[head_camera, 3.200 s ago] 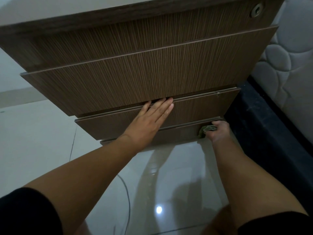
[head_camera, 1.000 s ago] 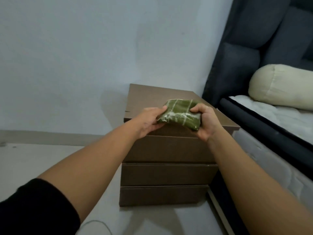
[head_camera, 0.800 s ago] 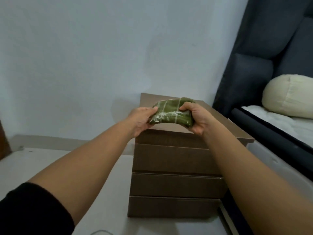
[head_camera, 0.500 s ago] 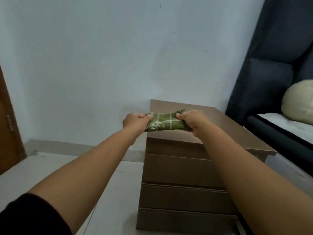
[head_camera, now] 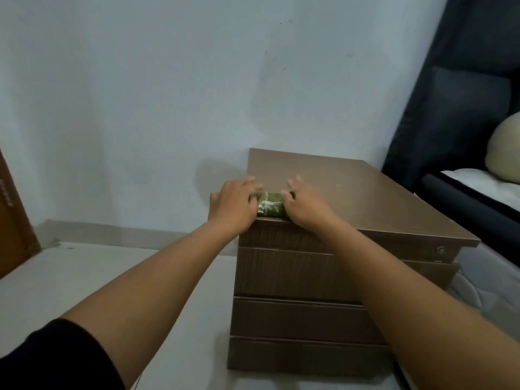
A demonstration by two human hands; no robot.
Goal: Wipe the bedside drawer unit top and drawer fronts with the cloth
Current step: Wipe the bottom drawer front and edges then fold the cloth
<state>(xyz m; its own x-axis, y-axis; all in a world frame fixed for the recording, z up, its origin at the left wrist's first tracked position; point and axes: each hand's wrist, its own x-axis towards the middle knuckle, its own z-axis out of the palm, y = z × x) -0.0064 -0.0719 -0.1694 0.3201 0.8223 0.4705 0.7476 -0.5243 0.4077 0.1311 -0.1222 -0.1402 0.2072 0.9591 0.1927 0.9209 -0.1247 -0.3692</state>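
The brown wood-grain drawer unit [head_camera: 365, 198] stands against the pale wall, with three drawer fronts [head_camera: 287, 274] facing me. A folded green cloth [head_camera: 270, 207] with pale stripes lies on the front-left edge of the top. My left hand [head_camera: 233, 204] covers the cloth's left end and my right hand [head_camera: 305, 205] its right end. Both press it onto the top with the fingers stretched forward. Only the middle of the cloth shows between them.
A bed with a dark headboard [head_camera: 464, 108], white mattress [head_camera: 489, 187] and cream pillow [head_camera: 506, 150] sits right of the unit. A small round lock [head_camera: 440, 249] is at the top drawer's right end. A brown door [head_camera: 11, 220] stands far left, pale floor tiles [head_camera: 112, 277] below.
Earlier I crouched at the lower drawers. Since then I held the folded cloth in the air with both hands and have brought it down onto the unit's front-left edge.
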